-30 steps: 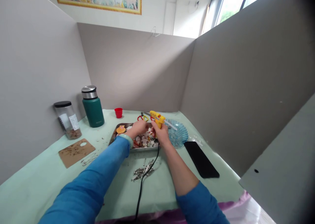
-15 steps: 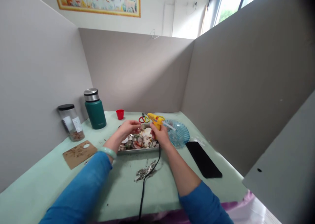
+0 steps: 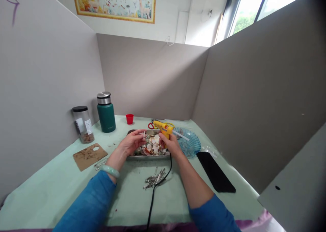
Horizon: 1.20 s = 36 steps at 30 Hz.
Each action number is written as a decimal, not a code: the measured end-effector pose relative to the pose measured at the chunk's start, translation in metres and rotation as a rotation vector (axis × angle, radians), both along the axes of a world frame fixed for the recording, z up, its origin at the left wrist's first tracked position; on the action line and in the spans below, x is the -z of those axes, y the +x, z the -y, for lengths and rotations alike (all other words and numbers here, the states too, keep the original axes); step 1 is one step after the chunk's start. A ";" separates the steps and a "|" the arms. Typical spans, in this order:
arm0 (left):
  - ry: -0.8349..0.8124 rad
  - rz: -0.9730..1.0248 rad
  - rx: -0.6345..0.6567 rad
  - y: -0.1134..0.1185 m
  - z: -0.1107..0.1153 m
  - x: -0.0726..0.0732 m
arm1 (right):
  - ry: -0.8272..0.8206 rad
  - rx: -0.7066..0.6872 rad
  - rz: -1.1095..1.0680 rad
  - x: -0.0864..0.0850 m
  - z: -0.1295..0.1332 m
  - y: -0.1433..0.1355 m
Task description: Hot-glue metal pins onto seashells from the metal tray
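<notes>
Green-covered counter [image 3: 127,204]: left hand [image 3: 131,143], drawn back over the shell tray [image 3: 150,158], fingertips pinching one small piece [image 3: 144,134]; right hand [image 3: 171,144], grip closed around yellow glue gun [image 3: 163,127].

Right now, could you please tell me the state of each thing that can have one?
Small pale piece: pinched in left hand
Yellow plastic glue gun: gripped in right hand, translucent stick protruding
Silver metal tray: holding many shells
Green bottle with silver lid: closed, upright
Clear jar with black lid: closed, partly filled
Red cup: upright, contents not visible
</notes>
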<state>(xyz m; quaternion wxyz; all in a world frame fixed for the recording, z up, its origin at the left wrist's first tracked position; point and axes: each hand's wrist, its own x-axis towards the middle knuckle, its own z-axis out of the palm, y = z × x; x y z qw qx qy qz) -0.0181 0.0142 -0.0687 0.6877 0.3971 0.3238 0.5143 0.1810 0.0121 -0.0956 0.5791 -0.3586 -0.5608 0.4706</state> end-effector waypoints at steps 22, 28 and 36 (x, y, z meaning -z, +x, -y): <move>0.291 -0.122 -0.319 -0.001 -0.013 0.013 | 0.020 -0.291 0.144 -0.010 0.014 0.009; 0.308 -0.104 -0.411 -0.003 -0.014 0.013 | 0.018 -0.293 0.186 -0.009 0.015 0.009; 0.280 -0.101 -0.404 -0.003 -0.014 0.014 | 0.031 -0.287 0.225 -0.009 0.016 0.007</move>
